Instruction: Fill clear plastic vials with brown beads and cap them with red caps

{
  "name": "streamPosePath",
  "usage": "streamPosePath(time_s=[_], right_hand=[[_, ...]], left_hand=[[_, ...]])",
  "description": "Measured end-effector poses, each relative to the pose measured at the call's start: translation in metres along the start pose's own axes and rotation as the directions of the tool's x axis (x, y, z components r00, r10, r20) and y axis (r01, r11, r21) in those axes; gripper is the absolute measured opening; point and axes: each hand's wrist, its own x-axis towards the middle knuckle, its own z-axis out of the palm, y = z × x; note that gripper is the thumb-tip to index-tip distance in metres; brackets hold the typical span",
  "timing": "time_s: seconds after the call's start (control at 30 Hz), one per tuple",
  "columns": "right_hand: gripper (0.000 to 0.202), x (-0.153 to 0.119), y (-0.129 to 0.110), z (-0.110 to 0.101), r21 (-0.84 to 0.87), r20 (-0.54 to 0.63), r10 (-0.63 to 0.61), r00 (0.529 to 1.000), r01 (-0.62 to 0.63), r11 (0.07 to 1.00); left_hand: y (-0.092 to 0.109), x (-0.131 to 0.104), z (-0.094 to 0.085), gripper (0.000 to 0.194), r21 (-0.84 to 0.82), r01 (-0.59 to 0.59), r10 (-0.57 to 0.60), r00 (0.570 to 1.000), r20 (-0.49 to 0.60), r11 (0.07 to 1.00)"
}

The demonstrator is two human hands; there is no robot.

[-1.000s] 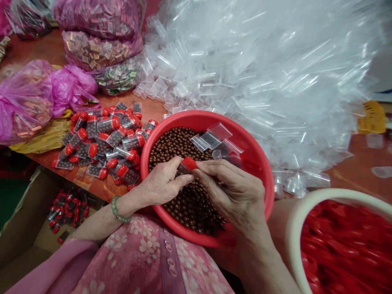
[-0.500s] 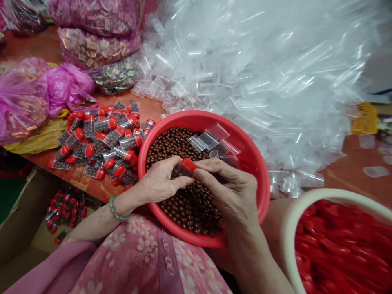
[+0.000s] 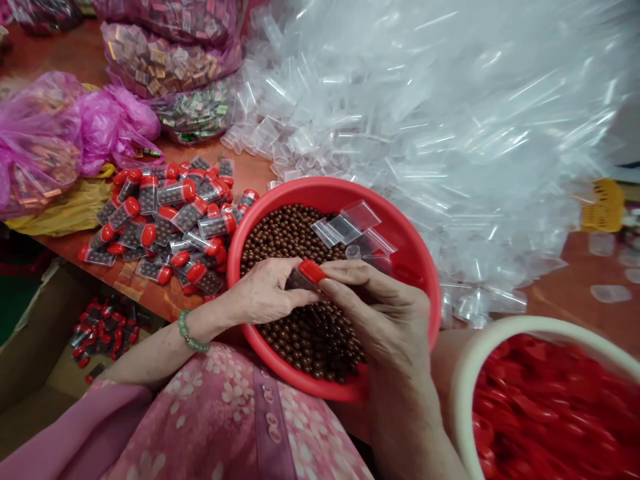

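Note:
Over the red basin (image 3: 420, 267), my left hand (image 3: 265, 290) grips a small clear plastic container (image 3: 296, 280) filled with dark balls. Its red cap (image 3: 313, 271) is pinched between the thumb and fingers of my right hand (image 3: 383, 303). The cap sits on the container's open end; whether it is fully seated I cannot tell. Below both hands lie many glossy brown balls (image 3: 310, 353) in the basin. Several clear tubes without caps (image 3: 345, 229) rest on the balls toward the basin's back right.
Filled, red-capped containers (image 3: 175, 217) are heaped left of the basin, and more lie in a cardboard box (image 3: 30, 360) below. A big pile of clear tubes (image 3: 425, 120) covers the back. A cream bucket (image 3: 463, 407) of red caps (image 3: 555, 400) stands right. Pink bags (image 3: 117, 127) sit at left.
The view has shifted slightly. Both hands stay over the basin with the same container and cap, in nearly the same pose.

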Motion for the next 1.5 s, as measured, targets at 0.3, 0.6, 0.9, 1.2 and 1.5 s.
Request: streamPosePath(time_s=[0.3,0.6,0.9,1.2,1.5], right_hand=[[0.01,-0.004,-0.005,0.0,-0.24,0.046,-0.159,0.986,0.165,0.957],[0.009,-0.014,-0.002,0.017,-0.175,-0.158,-0.086,0.984,0.057,0.983],[0.024,-0.014,0.001,0.004,-0.345,0.042,-0.314,0.948,0.309,0.886],[0.016,-0.016,0.002,0.01,-0.244,-0.066,-0.25,0.966,0.227,0.943],[0.017,-0.012,-0.005,-0.007,-0.312,0.139,-0.25,0.958,0.281,0.908]], left_hand=[[-0.002,-0.006,0.001,0.016,0.14,0.011,-0.003,0.998,-0.055,0.99],[0.001,-0.002,0.0,0.014,0.067,0.012,-0.011,1.0,-0.013,0.998],[-0.001,-0.001,-0.001,0.012,0.04,0.053,-0.054,0.998,0.037,0.998],[0.006,-0.002,-0.003,0.012,0.121,0.043,-0.051,0.997,0.059,0.992],[0.01,-0.006,-0.009,0.015,0.083,-0.001,-0.009,0.993,0.114,0.997]])
